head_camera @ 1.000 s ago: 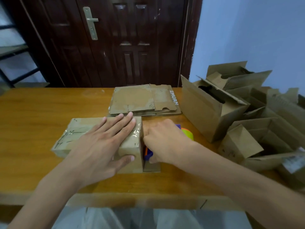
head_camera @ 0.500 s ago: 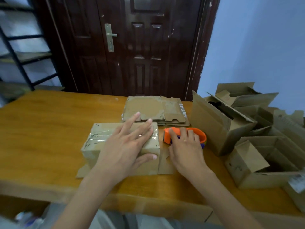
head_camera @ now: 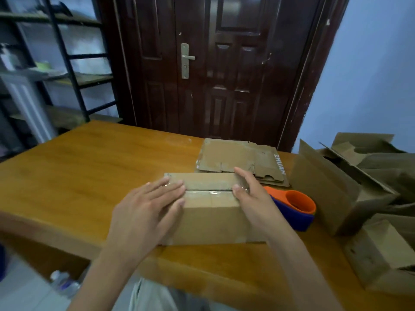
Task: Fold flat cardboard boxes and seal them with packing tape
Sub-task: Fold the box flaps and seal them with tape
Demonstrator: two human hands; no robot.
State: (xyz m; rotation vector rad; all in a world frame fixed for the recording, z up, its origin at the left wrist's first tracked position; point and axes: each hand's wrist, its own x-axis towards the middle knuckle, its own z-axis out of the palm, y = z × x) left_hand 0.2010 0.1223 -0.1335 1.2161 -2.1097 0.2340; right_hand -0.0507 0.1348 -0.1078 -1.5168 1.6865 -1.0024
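Both hands flat on taped box, closed; contents hidden.

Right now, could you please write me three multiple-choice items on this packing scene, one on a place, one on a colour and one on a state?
1. Where does the tape dispenser lie?
A. right of the taped box
B. on the flat cardboard stack
C. on the shelf

2. What colours is the dispenser?
A. green, white
B. orange, blue
C. black

3. What are the hands doing?
A. lifting the dispenser
B. hanging idle
C. pressing the box top

Answers: 1 A, it sits on the table beside the box; 2 B, orange ring, blue body; 3 C, left hand and right hand lie flat on the box.
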